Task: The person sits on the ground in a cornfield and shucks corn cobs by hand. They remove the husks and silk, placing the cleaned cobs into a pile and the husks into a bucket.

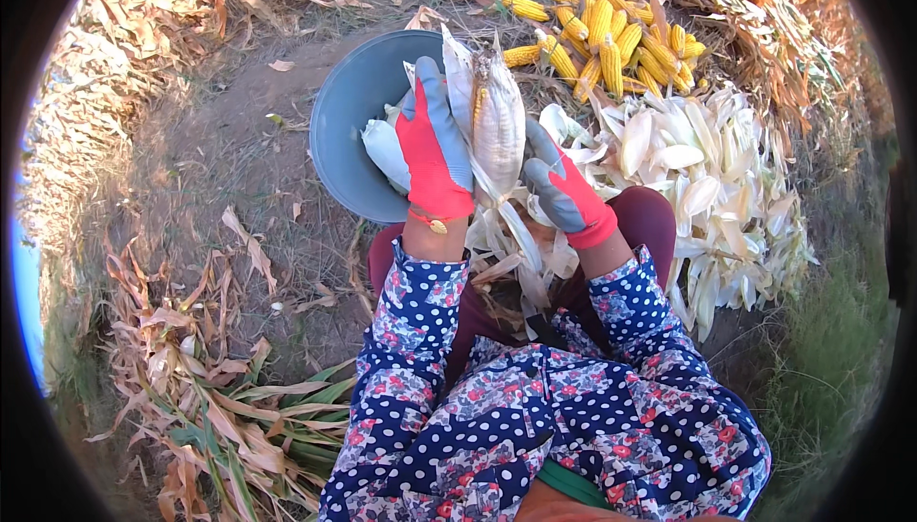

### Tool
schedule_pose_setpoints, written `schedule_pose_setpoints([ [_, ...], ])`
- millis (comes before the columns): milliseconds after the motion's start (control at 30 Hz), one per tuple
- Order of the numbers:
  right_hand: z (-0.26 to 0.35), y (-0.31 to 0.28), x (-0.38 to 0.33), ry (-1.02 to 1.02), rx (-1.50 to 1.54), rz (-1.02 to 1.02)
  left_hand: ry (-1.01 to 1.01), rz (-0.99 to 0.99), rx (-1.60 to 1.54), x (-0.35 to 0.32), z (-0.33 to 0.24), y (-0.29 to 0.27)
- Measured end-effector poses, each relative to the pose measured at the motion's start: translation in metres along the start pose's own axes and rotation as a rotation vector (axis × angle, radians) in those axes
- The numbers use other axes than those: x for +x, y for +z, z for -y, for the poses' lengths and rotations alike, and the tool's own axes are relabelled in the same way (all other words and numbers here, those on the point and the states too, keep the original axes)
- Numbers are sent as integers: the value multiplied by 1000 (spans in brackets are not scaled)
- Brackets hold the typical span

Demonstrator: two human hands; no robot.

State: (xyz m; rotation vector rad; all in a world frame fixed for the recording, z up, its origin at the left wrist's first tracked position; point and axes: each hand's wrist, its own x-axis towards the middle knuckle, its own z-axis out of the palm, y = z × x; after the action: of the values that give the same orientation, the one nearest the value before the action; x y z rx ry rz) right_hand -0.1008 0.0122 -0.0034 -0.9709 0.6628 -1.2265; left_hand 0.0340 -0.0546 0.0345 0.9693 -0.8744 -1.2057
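An ear of corn (499, 140) stands tip up between my two hands, partly husked. A narrow strip of yellow kernels shows near its top left, and pale husk covers the rest. My left hand (435, 145), in a red and grey glove, closes on the loosened husk (458, 78) at the ear's left side. On the right, my right hand (568, 192), gloved alike, grips the ear low down; its fingertips are partly hidden behind it. Peeled husk leaves (521, 235) hang below, between my knees.
A grey bucket (330, 130) with pale husked ears or husks (384, 151) inside stands left of the corn. Bare yellow cobs (611, 44) lie heaped at the far right, above a pile of pale husks (721, 197). Dry stalks (239, 426) lie at the near left.
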Motion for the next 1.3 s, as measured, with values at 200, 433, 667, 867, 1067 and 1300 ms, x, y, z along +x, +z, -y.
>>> schedule_pose_setpoints([
  [200,-21,-2,-3,-47,81,-272,19,-2,87,-18,25,28],
  [433,-4,-56,18,-161,741,-510,-297,559,-734,-12,-5,10],
  [667,25,-64,-1,-190,284,-419,100,616,587,-16,31,3],
  [867,19,-48,-12,-58,-268,-357,139,386,407,-17,53,22],
  [1067,24,-36,-12,-50,-303,-364,44,190,433,-6,55,4],
  [1300,39,-91,-12,-499,355,-610,-136,9,138,6,18,2],
])
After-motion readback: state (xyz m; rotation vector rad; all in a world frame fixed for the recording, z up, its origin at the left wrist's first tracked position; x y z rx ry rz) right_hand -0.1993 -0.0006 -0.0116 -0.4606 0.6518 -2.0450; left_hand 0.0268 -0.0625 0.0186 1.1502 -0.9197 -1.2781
